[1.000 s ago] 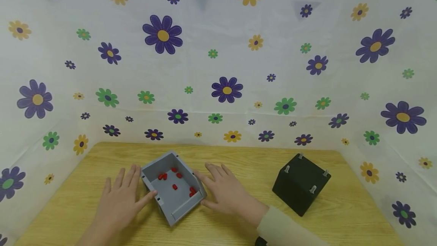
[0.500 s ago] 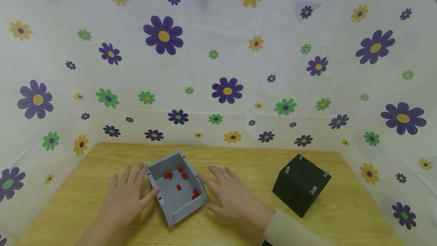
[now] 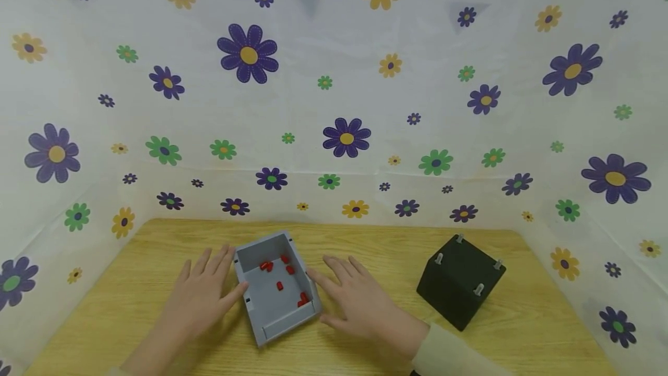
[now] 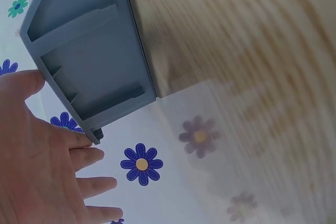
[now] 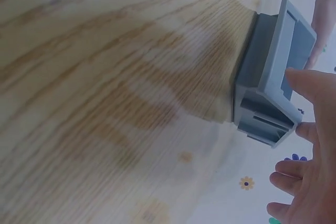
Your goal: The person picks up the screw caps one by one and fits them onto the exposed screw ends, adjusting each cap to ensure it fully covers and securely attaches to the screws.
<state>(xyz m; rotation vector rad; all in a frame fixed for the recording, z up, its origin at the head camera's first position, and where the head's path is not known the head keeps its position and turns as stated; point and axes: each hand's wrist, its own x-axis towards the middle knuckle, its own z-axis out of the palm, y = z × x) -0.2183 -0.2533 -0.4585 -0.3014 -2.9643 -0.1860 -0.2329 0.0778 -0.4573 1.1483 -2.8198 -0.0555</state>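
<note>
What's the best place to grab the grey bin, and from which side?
Probably hold the bin by its side walls, from left and right together: they face each other, while the near wall is lower. Keep it level; red pieces lie inside.

Soft, dim light casts faint shadows, with pale glare on the tabletop (image 5: 115,82).

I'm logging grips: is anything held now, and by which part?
Nothing is gripped. The left hand and right hand only flank the gray bin, fingers extended at its sides.
</note>
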